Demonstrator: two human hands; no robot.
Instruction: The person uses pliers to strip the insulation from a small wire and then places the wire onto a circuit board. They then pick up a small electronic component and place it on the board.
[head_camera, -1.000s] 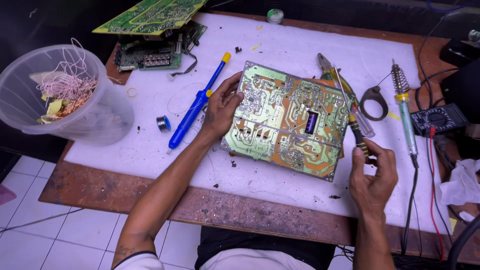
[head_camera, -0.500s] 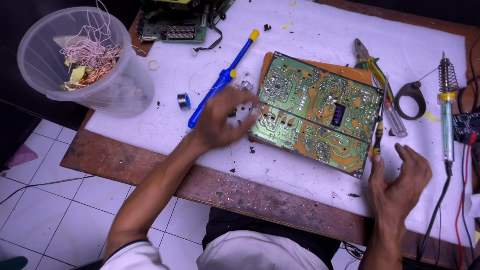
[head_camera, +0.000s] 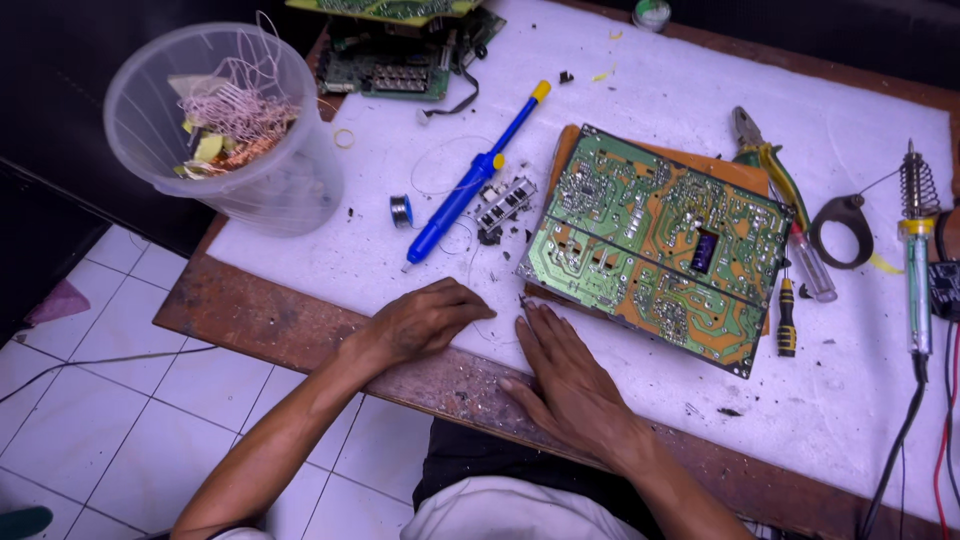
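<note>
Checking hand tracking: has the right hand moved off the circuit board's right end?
Yes. The right hand now lies flat at the circuit board's near-left corner, beside the left hand.

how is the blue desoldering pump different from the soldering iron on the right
The desoldering pump is blue with a yellow end and lies slanted left of the circuit board; the soldering iron is pale, clear-handled, lies nearly straight up the picture and trails a cord. Both rest on the white mat, untouched by either hand.

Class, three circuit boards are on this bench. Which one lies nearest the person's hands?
The big green-and-orange circuit board, solder side up, beside the right hand. The two other boards are stacked at the far edge, beyond the blue desoldering pump.
</note>
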